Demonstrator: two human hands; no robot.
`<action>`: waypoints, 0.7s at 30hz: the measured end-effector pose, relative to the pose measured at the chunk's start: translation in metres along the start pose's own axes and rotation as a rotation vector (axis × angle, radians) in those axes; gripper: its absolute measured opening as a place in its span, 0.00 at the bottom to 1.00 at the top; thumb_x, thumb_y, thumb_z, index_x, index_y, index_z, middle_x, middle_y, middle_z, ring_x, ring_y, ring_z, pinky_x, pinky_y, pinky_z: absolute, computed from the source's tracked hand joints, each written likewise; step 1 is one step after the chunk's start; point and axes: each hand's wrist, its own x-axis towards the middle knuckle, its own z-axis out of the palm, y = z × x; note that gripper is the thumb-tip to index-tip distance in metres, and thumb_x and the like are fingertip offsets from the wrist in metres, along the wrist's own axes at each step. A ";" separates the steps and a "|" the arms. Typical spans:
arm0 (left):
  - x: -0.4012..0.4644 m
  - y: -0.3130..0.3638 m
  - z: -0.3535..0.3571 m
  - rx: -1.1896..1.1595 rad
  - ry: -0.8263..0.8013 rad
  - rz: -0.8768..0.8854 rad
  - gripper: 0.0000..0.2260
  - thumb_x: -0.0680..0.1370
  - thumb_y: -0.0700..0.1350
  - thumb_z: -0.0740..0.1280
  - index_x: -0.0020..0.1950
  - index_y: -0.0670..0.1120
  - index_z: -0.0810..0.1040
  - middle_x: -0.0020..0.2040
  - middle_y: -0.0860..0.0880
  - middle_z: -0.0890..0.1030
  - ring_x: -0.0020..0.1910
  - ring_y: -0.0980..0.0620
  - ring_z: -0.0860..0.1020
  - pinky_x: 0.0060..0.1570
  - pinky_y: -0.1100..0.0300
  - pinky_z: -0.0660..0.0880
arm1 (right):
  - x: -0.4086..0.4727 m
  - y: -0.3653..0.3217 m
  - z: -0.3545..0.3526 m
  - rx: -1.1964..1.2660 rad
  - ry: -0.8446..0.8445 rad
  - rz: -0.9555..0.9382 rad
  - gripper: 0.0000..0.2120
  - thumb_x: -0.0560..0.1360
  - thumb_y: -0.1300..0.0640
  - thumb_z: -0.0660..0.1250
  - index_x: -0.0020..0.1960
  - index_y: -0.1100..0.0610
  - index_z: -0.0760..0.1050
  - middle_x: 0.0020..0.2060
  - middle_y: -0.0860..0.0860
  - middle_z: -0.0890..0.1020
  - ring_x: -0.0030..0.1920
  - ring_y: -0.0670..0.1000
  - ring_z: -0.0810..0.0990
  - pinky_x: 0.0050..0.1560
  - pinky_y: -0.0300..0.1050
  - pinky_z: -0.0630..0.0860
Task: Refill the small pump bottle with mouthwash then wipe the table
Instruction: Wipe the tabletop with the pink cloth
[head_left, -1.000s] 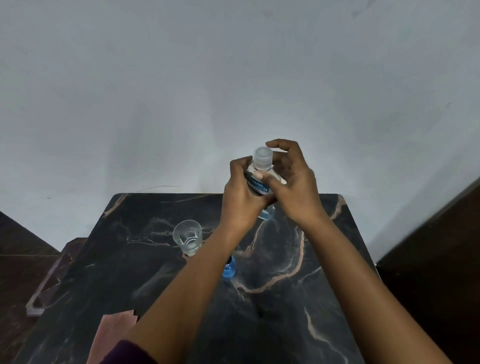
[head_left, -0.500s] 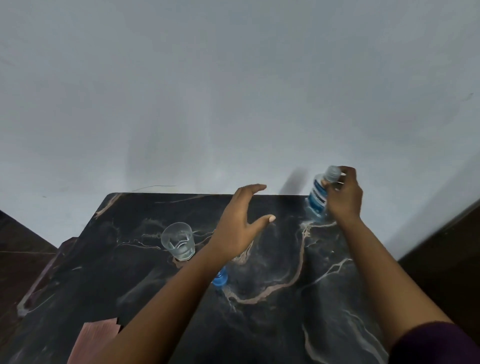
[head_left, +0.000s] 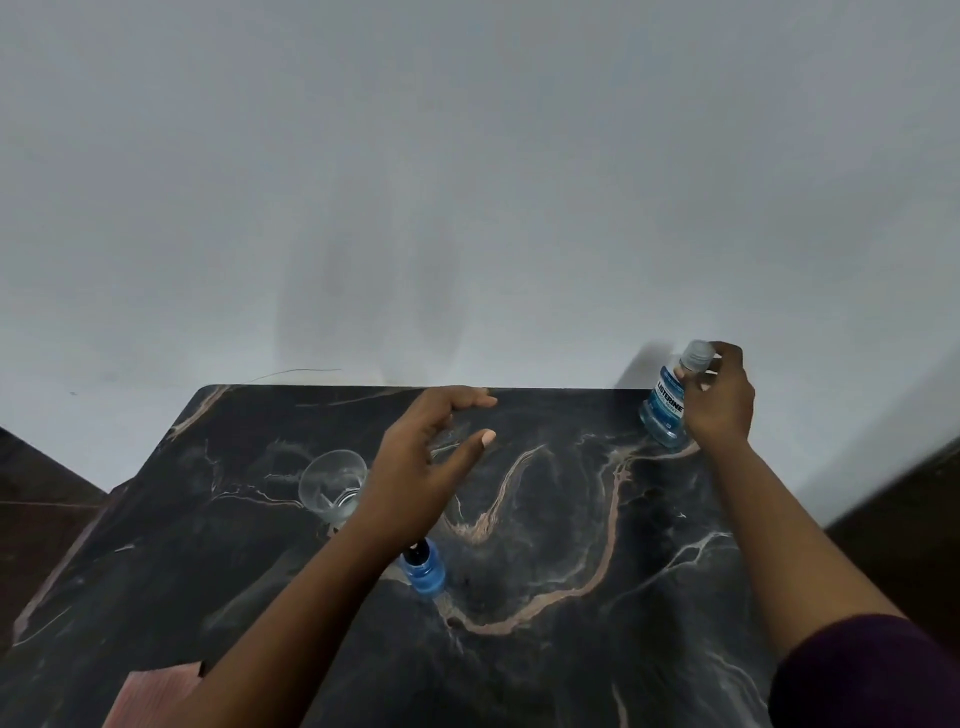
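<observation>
A clear mouthwash bottle (head_left: 666, 408) with a blue label and a clear cap stands at the far right corner of the dark marble table (head_left: 545, 597). My right hand (head_left: 719, 402) grips it round the neck and cap. The small blue pump bottle (head_left: 427, 569) stands near the table's middle, partly hidden under my left forearm. My left hand (head_left: 423, 467) hovers over the table with fingers spread, holding nothing.
A clear drinking glass (head_left: 332, 486) stands left of my left hand. A pinkish cloth (head_left: 150, 699) lies at the near left edge. A pale wall rises right behind the table. Dark floor shows on both sides.
Both hands held the mouthwash bottle over the table's middle a second ago. My right hand has carried it to the far right corner, and my left hand has let go.
</observation>
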 end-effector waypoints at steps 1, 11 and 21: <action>0.000 0.000 -0.001 -0.007 0.003 -0.007 0.12 0.77 0.45 0.70 0.59 0.53 0.78 0.59 0.59 0.79 0.63 0.55 0.77 0.63 0.54 0.74 | -0.001 0.000 0.000 -0.001 -0.005 -0.010 0.18 0.76 0.62 0.67 0.63 0.54 0.68 0.59 0.55 0.79 0.55 0.56 0.79 0.52 0.46 0.73; -0.005 -0.013 -0.048 -0.142 0.113 -0.235 0.12 0.77 0.41 0.70 0.60 0.49 0.79 0.58 0.53 0.82 0.61 0.55 0.79 0.64 0.47 0.75 | -0.008 0.003 -0.003 -0.086 -0.080 0.014 0.38 0.69 0.64 0.75 0.70 0.49 0.60 0.64 0.56 0.76 0.60 0.60 0.78 0.58 0.52 0.75; -0.043 -0.059 -0.093 0.060 0.467 -0.392 0.14 0.76 0.42 0.72 0.60 0.51 0.76 0.58 0.47 0.77 0.56 0.50 0.78 0.57 0.44 0.78 | -0.087 -0.061 -0.011 -0.250 0.244 -0.169 0.36 0.68 0.59 0.71 0.72 0.53 0.60 0.74 0.58 0.61 0.76 0.63 0.53 0.70 0.66 0.54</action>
